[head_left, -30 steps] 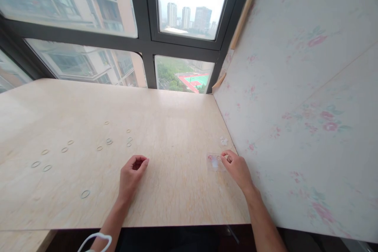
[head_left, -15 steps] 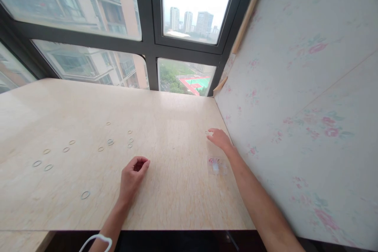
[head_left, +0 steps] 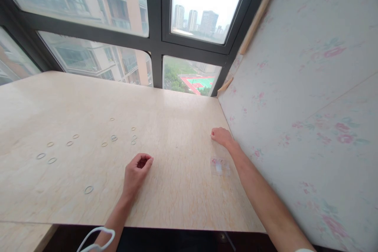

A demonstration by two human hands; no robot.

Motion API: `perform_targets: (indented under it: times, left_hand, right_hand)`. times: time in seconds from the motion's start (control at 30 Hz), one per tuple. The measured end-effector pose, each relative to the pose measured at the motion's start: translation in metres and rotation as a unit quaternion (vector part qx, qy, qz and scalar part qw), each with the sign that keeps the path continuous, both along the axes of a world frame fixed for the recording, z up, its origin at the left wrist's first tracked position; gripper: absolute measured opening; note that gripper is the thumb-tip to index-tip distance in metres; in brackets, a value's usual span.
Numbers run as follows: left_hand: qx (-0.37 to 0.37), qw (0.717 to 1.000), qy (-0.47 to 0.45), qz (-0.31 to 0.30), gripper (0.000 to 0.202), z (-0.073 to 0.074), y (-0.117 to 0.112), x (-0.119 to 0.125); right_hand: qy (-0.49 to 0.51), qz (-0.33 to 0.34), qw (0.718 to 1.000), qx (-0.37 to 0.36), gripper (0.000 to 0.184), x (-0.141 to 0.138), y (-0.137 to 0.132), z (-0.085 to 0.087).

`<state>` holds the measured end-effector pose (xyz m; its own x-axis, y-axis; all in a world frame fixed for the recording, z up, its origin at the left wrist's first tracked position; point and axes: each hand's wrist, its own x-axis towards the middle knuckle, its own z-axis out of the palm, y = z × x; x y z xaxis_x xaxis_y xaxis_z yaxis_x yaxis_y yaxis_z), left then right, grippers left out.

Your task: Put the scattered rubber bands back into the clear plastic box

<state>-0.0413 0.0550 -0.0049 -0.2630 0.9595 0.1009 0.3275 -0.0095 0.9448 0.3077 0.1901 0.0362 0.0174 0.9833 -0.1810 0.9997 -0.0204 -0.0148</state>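
My left hand point(head_left: 137, 173) rests on the stone-like ledge, fingers curled over and thumb tip against them, with nothing visible inside. Near the wall, my right hand point(head_left: 222, 137) is closed, fingertips pressed together low over the surface. The thin ring that lay at those fingertips has gone from the ledge and is hidden in the pinch. Just below this hand lies a small clear plastic bag point(head_left: 219, 167) with a few rings showing in it. To the left, several thin rings lie scattered, among them a grey-green ring point(head_left: 89, 189) and a yellowish ring point(head_left: 76, 136).
The pale ledge point(head_left: 177, 197) ends at a front edge above a dark space. Dark window frames point(head_left: 189, 47) bound its back. A flower-patterned wall point(head_left: 295, 86) closes off the right side. A white cord loop point(head_left: 99, 233) hangs by my left wrist.
My right hand has closed its fingers on the thin ring beside it. My left hand keeps its curled pose. The view has shifted slightly.
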Motion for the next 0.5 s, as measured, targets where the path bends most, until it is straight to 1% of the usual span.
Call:
perform_targets:
  times: [0.1, 0.17, 0.23, 0.37, 0.5]
  left_hand:
    - [0.003, 1.0, -0.002, -0.001, 0.022, 0.0, 0.0, 0.0]
    - [0.005, 1.0, -0.003, 0.0, 0.022, -0.001, 0.0, 0.0]
    - [0.005, 1.0, -0.004, 0.0, 0.022, -0.001, 0.0, -0.001]
    - [0.004, 1.0, -0.003, 0.0, 0.023, -0.003, 0.0, -0.002]
    - [0.0, 1.0, -0.005, 0.0, 0.024, -0.004, 0.0, -0.002]
  right_hand:
    - [0.041, 0.001, 0.999, 0.027, 0.011, 0.003, -0.008, 0.003]
    - [0.08, -0.001, 0.995, 0.051, 0.011, 0.005, -0.017, 0.006]
    - [0.127, -0.005, 0.989, 0.072, 0.015, 0.007, -0.031, 0.01]
    - [0.203, -0.03, 0.973, 0.105, 0.025, 0.01, -0.071, 0.015]
    - [0.23, -0.065, 0.962, 0.129, 0.023, 0.016, -0.114, 0.018]
